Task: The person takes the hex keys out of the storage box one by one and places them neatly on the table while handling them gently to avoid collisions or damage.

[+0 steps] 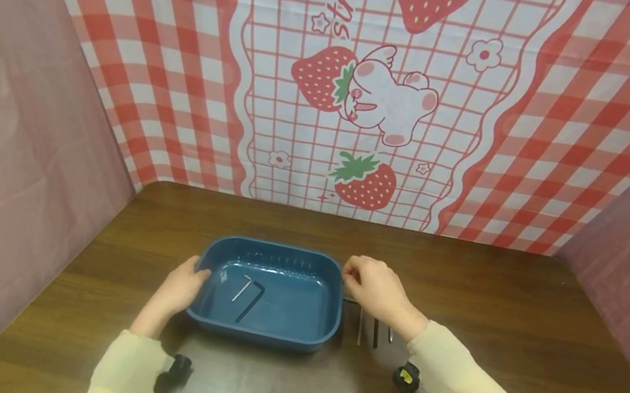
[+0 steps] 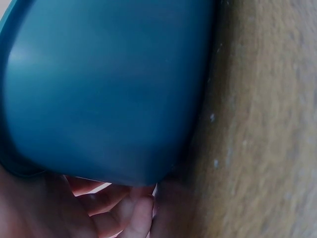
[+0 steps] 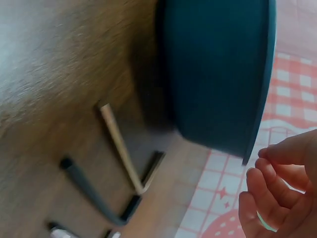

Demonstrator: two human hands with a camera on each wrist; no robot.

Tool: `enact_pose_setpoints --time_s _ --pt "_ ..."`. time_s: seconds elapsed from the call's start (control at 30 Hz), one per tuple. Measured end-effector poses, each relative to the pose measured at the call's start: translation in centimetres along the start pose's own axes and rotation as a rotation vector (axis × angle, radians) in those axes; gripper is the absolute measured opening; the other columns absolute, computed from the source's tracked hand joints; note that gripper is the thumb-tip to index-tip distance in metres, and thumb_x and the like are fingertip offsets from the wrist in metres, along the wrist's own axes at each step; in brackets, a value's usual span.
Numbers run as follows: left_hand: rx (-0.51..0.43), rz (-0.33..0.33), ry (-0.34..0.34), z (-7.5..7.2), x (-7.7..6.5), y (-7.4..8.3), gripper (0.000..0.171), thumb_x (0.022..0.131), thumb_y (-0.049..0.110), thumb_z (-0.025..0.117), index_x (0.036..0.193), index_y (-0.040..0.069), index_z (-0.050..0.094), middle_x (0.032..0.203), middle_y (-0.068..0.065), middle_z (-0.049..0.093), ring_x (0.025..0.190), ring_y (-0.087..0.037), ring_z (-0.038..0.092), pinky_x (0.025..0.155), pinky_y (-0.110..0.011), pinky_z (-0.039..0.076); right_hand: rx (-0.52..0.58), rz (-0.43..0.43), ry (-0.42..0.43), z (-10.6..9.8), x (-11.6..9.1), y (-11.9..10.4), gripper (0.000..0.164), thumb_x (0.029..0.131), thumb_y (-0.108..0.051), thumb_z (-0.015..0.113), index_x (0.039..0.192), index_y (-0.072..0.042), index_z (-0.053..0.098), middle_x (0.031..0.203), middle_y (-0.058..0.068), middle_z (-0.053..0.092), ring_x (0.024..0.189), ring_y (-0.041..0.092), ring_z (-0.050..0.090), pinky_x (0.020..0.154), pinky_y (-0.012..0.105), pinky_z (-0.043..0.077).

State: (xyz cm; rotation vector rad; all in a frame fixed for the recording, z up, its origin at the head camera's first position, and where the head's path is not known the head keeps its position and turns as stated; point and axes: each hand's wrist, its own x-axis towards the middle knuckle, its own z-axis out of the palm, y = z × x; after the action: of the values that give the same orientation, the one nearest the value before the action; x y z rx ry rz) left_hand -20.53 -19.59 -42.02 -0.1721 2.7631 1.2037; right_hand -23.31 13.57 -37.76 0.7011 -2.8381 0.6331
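A blue rectangular basin [image 1: 270, 334] stands on the table. My left hand [image 1: 181, 285] grips its left end, thumb over the rim and fingers against the outside; its fingers also show below the basin wall [image 2: 109, 99] in the left wrist view. Inside lie a small silver hex key [image 1: 241, 289] and a larger black hex key [image 1: 251, 302]. My right hand [image 1: 377, 289] is by the right rim, fingers loosely bent, fingertips close to the rim's corner and nothing seen between them. Beneath it on the table lie a brass-coloured hex key [image 3: 121, 148], a black one [image 3: 91, 191] and a silver one [image 1: 390, 334].
The brown wooden table [image 1: 237, 389] reaches back to a red-and-white strawberry-print cloth [image 1: 321, 157]. Pink cloth [image 1: 34, 114] hangs at both sides. A dark wrist device [image 1: 407, 377] sits under the right sleeve, another [image 1: 179, 370] by the left.
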Motion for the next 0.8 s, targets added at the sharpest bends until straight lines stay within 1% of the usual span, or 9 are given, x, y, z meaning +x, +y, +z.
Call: enact_pose_setpoints --time_s 0.07,0.17,0.4,0.63,0.8 --pt "0.002 -0.003 0.0 0.0 0.0 0.0 0.049 0.093 0.02 0.034 0.133 -0.009 0.032 0.132 -0.033 0.039 0.117 -0.047 0.043 0.094 -0.056 0.037 -0.002 0.002 0.012 0.1 0.3 -0.6 0.004 0.082 -0.013 0.062 0.084 -0.01 0.065 0.076 -0.001 0.061 0.058 0.007 0.048 0.051 0.022 0.043" --pt "0.002 -0.007 0.001 0.0 0.0 0.0 0.049 0.093 0.02 0.033 0.133 -0.009 0.031 0.132 -0.033 0.038 0.117 -0.047 0.042 0.094 -0.056 0.037 -0.001 -0.013 -0.003 0.2 0.8 -1.5 0.005 0.082 -0.013 0.063 0.085 -0.011 0.065 0.077 -0.001 0.062 0.06 0.007 0.05 0.053 0.022 0.045" --pt "0.001 -0.005 -0.002 -0.1 0.0 -0.1 0.049 0.093 0.02 0.034 0.133 -0.009 0.031 0.132 -0.033 0.039 0.117 -0.047 0.043 0.094 -0.056 0.037 -0.008 -0.014 -0.068 0.5 1.8 -3.8 0.005 0.083 -0.016 0.062 0.084 -0.014 0.066 0.076 -0.003 0.062 0.059 0.006 0.05 0.053 0.022 0.045" --pt "-0.004 -0.013 -0.005 0.1 0.1 -0.1 0.049 0.093 0.019 0.034 0.133 -0.009 0.031 0.132 -0.033 0.038 0.116 -0.047 0.043 0.093 -0.055 0.038 0.029 -0.046 -0.132 1.2 3.2 -5.9 0.008 0.084 -0.018 0.06 0.085 -0.012 0.066 0.073 -0.004 0.062 0.056 0.007 0.05 0.051 0.023 0.043" --pt "0.0 -0.007 -0.005 0.1 0.0 0.1 0.048 0.094 0.02 0.034 0.133 -0.009 0.032 0.132 -0.033 0.039 0.115 -0.047 0.044 0.092 -0.055 0.039 0.031 -0.032 -0.19 1.9 3.8 -6.9 0.011 0.085 -0.019 0.059 0.087 -0.011 0.066 0.074 -0.004 0.063 0.057 0.007 0.051 0.053 0.024 0.044"
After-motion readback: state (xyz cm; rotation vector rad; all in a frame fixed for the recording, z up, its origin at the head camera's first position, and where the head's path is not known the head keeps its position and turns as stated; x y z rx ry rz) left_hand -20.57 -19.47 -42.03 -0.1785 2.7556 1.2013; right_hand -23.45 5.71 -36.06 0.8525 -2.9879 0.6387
